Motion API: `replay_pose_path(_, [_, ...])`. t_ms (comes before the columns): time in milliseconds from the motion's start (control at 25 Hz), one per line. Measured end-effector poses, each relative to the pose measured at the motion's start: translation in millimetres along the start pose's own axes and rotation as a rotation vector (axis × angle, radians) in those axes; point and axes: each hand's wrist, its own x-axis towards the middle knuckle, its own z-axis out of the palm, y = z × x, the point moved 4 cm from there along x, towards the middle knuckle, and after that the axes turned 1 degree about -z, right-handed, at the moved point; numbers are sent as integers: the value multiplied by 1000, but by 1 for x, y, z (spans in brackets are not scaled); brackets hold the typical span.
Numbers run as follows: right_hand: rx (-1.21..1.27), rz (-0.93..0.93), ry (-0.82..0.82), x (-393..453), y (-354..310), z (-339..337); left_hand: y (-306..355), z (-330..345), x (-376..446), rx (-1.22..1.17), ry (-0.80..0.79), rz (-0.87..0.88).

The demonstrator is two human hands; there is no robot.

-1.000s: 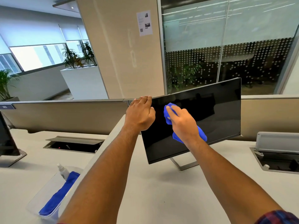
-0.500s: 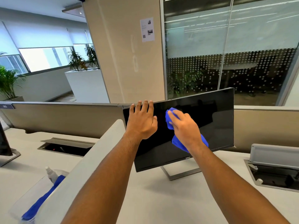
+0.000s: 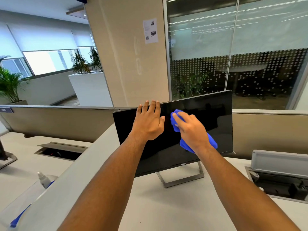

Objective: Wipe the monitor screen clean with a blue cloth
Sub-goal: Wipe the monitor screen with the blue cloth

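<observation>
We lay our left hand (image 3: 149, 121) flat, fingers released, on the monitor (image 3: 215, 117) standing on the bench (image 3: 166, 205), likely to steady it, while our right hand (image 3: 191, 130) presses the bunched blue cloth (image 3: 210, 141) against the screen's middle.

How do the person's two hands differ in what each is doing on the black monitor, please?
The left hand lies flat with straight fingers near the top edge of the black flat-panel monitor, while the right hand presses a bunched bright blue cloth against the screen lower down. The left hand is bare and holds nothing; the right hand's fingers lie over the cloth. Both touch the same dark screen, side by side.
</observation>
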Motion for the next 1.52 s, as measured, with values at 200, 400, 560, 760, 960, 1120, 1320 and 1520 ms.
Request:
replay_pose_path(200, [58,109,76,-2,26,-5,25,0,16,-26,-1,9])
replay_pose_path(400, [38,137,147,-8,69,-8,42,-1,23,24,20,-23])
replay_pose_path(560, [-73,5,121,-13,93,-7,39,-3,22,-32,17,-24])
replay_pose_path(760, [-89,80,110,-15,121,-15,40,-6,22,-55,13,-22])
replay_pose_path(960, [-17,375,129,-19,155,-26,40,-9,20,-101,6,-30])
replay_pose_path(1120, [74,331,129,-13,168,-30,39,-12,22,-124,-3,-26])
replay_pose_path(1320, [156,510,176,-13,183,-28,39,-12,21,-137,-19,-25])
replay_pose_path(1520, [139,409,162,-26,160,-18,39,-13,20,-149,-27,-22])
